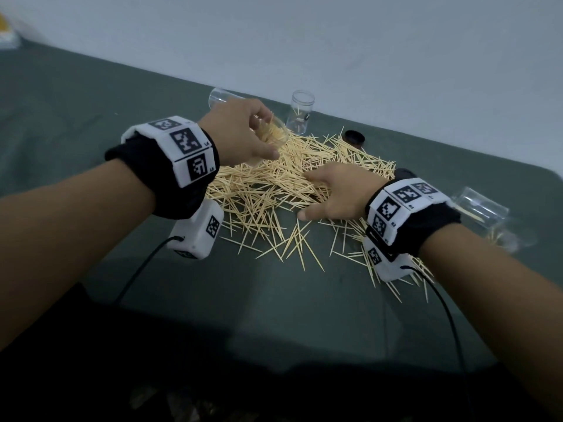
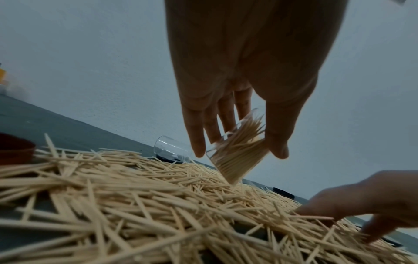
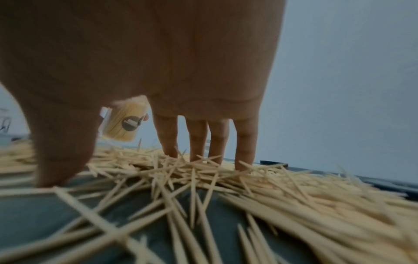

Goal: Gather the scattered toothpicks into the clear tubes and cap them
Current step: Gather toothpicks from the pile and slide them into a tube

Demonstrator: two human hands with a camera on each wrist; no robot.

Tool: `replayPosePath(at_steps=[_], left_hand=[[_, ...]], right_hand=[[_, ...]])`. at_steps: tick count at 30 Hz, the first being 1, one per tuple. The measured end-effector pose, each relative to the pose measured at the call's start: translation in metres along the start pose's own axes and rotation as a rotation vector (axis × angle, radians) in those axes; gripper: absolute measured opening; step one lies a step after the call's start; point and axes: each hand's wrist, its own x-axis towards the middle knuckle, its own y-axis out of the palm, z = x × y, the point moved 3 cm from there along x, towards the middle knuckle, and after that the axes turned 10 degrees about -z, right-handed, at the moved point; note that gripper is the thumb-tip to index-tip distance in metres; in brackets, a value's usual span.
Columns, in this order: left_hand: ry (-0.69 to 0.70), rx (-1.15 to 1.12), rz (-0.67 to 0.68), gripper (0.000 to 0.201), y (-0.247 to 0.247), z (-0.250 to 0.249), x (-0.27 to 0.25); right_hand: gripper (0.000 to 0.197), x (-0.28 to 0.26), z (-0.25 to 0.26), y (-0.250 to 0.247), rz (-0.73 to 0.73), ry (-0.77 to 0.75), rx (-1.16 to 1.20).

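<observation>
A big pile of toothpicks (image 1: 274,184) (image 2: 158,205) (image 3: 248,187) lies on the green-covered table (image 1: 76,95). My left hand (image 1: 240,132) (image 2: 239,151) holds a clear tube (image 1: 274,134) (image 2: 233,164) between thumb and fingers. The tube is packed with toothpicks and tilted just above the far side of the pile; it shows in the right wrist view too (image 3: 122,125). My right hand (image 1: 335,193) (image 3: 126,167) (image 2: 373,205) rests on the pile's right side, its straight fingers (image 3: 199,142) dipped into the toothpicks and its thumb on the cloth.
An upright clear tube (image 1: 300,112) with a few toothpicks stands at the back by the wall. Another tube (image 1: 217,97) (image 2: 172,151) lies behind my left hand, and a third (image 1: 481,208) lies at the far right. A black cap (image 1: 354,137) sits beyond the pile.
</observation>
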Motion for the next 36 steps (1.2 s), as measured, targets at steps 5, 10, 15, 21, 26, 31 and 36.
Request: replayPosePath(at_steps=[5,10,15,21,26,31,36], left_hand=[[0.005,0.008,0.006,0.065,0.003,0.0,0.001],[0.022,0.032,0.009,0.064,0.005,0.0,0.001],[0.029,0.049,0.012,0.061,0.007,0.0,0.001],[0.036,0.079,0.009,0.061,0.005,0.001,0.001],[0.061,0.118,0.01,0.062,0.006,0.0,0.0],[0.082,0.142,0.015,0.061,0.006,0.0,0.001],[0.112,0.189,0.001,0.063,0.003,0.003,0.003]], right_hand=[[0.06,0.007,0.007,0.001,-0.081,-0.02,-0.028],[0.04,0.006,0.009,-0.004,-0.132,-0.025,-0.075],[0.048,0.005,0.006,-0.006,-0.155,0.003,-0.096],[0.048,0.007,0.009,-0.006,-0.126,0.002,-0.127],[0.044,0.006,0.009,-0.008,-0.15,-0.013,-0.091],[0.04,0.004,0.007,-0.012,-0.16,-0.009,-0.052],[0.037,0.003,0.001,-0.021,-0.183,0.012,0.02]])
